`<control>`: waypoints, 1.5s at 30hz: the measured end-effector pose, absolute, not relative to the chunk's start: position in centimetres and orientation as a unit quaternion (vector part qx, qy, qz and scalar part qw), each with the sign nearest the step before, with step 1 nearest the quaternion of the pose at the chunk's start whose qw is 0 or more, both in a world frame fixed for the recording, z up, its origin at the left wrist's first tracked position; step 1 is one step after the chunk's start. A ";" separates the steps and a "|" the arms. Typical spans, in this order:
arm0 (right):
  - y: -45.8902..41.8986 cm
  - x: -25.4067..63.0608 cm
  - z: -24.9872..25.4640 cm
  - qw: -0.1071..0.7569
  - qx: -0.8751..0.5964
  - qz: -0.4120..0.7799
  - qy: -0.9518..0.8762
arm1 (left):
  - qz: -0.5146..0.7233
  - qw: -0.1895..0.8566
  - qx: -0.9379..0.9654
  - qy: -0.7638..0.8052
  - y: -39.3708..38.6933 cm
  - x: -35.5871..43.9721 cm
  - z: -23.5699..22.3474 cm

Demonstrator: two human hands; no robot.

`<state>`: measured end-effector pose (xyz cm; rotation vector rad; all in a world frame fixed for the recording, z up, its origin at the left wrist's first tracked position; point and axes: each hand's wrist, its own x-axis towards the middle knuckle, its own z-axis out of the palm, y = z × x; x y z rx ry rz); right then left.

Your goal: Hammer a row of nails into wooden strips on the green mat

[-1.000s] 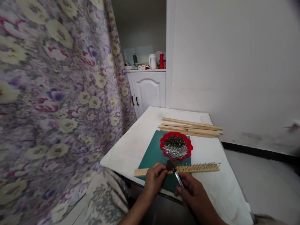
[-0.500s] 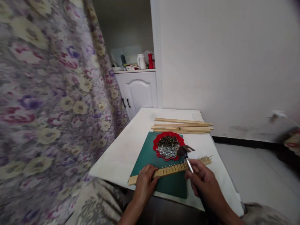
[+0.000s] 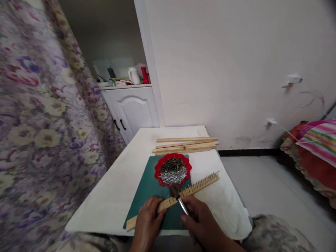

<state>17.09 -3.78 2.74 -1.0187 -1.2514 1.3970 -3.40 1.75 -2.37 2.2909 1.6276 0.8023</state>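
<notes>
My left hand (image 3: pixel 148 218) grips a narrow wooden strip (image 3: pixel 162 205) near its lower left part, pinning it on a green mat (image 3: pixel 143 189). Several nails (image 3: pixel 207 180) stand up in rows along the strip, mostly on its right side. In my right hand (image 3: pixel 201 222) is a hammer (image 3: pixel 181 203) with a dark head and a shiny metal neck. Its head is over the strip, just right of my left hand; contact with a nail cannot be made out. Behind the strip, a red scalloped bowl (image 3: pixel 158 167) holds a heap of loose nails (image 3: pixel 173 170), some dark, some silver.
More wooden strips (image 3: pixel 186 147) lie across the back of the white-covered table (image 3: pixel 110 189). A floral curtain (image 3: pixel 52 122) hangs at left, beside a white cabinet (image 3: pixel 133 108). On the right, a bed-like piece with striped cloth (image 3: pixel 320 136) stands beyond the floor.
The view has swung right. My right hand has brought the hammer head from beside the bowl's right edge down and left to the strip, closer to my left hand. The strip is tilted more.
</notes>
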 end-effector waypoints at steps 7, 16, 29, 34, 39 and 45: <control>-3.6 18.4 4.2 0.505 -0.409 0.579 -0.493 | 0.282 0.124 0.772 0.556 1.1 -3.9 -1.4; -2.9 20.0 4.6 0.540 -0.430 0.560 -0.458 | 0.309 0.140 0.794 0.505 5.0 -2.2 2.8; -2.3 20.1 3.9 0.536 -0.425 0.571 -0.455 | 0.107 0.108 0.817 0.556 10.4 2.9 2.6; -2.2 20.1 4.2 0.536 -0.423 0.571 -0.455 | 0.108 0.101 0.812 0.564 10.5 2.8 2.5; -2.1 20.0 3.8 0.538 -0.418 0.576 -0.451 | 0.128 0.088 0.812 0.562 9.8 2.5 2.4; -1.9 20.1 3.2 0.538 -0.416 0.576 -0.453 | 0.193 0.044 0.806 0.558 8.8 1.9 2.9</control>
